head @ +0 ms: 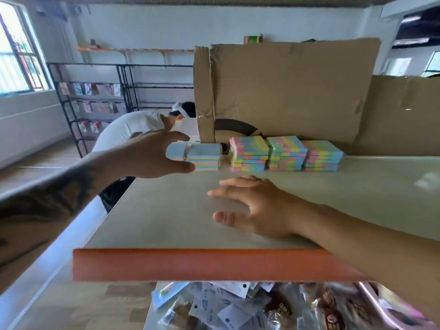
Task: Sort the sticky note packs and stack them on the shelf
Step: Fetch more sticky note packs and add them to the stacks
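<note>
Your left hand curls round the end of a short stack of packs on the shelf, fingers over the top, thumb below. Your right hand lies flat, fingers spread, holding nothing. Three taller stacks stand just right, against the cardboard.

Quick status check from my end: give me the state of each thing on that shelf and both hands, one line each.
Left hand: gripping the leftmost stack, thumb under, fingers over.
Leftmost sticky note stack: held, apart from the others.
Three sticky note stacks: standing side by side against the cardboard.
Right hand: open, flat on the shelf.
Cardboard box: upright behind the stacks.
Shelf: bare in front.
</note>
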Action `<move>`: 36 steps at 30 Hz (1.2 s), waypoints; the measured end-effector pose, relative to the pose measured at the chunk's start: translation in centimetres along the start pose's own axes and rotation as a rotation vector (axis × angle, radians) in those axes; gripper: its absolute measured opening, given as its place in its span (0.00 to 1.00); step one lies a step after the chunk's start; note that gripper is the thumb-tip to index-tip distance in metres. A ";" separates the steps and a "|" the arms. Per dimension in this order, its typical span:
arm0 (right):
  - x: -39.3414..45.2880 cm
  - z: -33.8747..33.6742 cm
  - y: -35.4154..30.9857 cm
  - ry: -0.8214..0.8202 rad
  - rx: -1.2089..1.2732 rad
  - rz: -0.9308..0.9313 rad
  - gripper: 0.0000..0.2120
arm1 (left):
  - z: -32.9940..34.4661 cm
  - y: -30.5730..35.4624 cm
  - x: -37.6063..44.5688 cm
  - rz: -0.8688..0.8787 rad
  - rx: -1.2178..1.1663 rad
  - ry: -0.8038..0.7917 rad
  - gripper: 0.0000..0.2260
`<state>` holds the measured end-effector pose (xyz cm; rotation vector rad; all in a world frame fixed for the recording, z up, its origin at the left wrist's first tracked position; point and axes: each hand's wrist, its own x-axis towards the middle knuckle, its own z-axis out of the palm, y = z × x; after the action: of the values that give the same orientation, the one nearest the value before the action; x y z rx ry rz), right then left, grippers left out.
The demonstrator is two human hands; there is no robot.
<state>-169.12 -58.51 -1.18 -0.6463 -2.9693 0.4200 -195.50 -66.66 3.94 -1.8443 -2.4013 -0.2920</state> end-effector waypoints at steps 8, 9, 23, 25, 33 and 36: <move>-10.1 -3.9 6.8 0.105 -0.191 0.084 0.49 | 2.9 16.7 -6.8 0.099 0.046 -0.002 0.42; -12.3 -4.4 8.3 0.118 -0.206 0.110 0.50 | 3.3 19.1 -7.0 0.104 0.038 -0.009 0.41; -42.6 -8.5 24.1 0.292 -0.265 0.442 0.35 | 8.8 51.4 -4.3 0.425 -0.054 -0.089 0.31; -45.7 -8.9 25.8 0.317 -0.249 0.486 0.30 | 9.3 55.2 -3.7 0.478 -0.070 -0.109 0.26; -53.1 -10.8 33.9 0.410 -0.224 0.679 0.28 | 11.3 68.7 2.1 0.695 -0.083 -0.136 0.40; -54.3 -12.3 37.6 0.419 -0.252 0.746 0.29 | 12.5 73.0 5.9 0.749 -0.083 -0.098 0.37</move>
<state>-103.21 -45.26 -0.62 -1.6372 -2.3092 -0.0683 -126.12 -40.32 -0.45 -2.6606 -1.5817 -0.2292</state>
